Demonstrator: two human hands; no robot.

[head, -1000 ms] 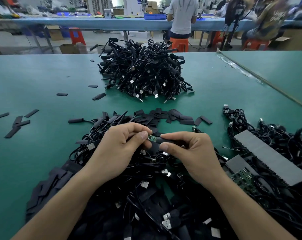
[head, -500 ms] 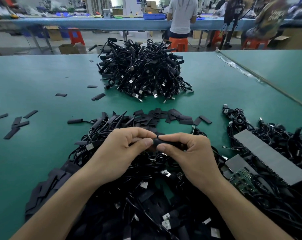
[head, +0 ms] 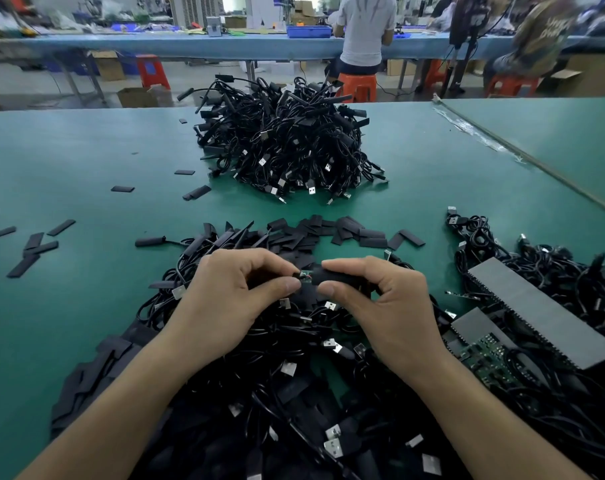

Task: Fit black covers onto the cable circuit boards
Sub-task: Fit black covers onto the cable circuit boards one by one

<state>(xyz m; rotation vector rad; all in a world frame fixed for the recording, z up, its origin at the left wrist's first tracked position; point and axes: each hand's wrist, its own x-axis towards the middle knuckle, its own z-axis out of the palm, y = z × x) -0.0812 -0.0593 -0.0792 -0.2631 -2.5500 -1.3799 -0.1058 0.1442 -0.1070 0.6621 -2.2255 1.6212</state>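
My right hand (head: 380, 306) pinches a black cover (head: 332, 277) between thumb and forefinger. My left hand (head: 231, 296) pinches the cable end of a small green circuit board (head: 305, 275), of which a short strip shows between the two hands. The cover sits over most of the board. Both hands hover above a heap of black USB cables (head: 294, 375) on the green table (head: 69, 306). Loose black covers (head: 329, 233) lie in a row just beyond my hands.
A tall pile of black cables (head: 287, 147) stands at the table's middle back. Grey trays (head: 536, 306) with cables and bare boards lie at the right. Scattered covers (head: 34, 247) lie at the left. People sit at a blue bench (head: 190, 43) behind.
One second ago green board showed between the fingers. Half a second ago the hands met and hid it. Now they are slightly apart and a strip of board shows again.
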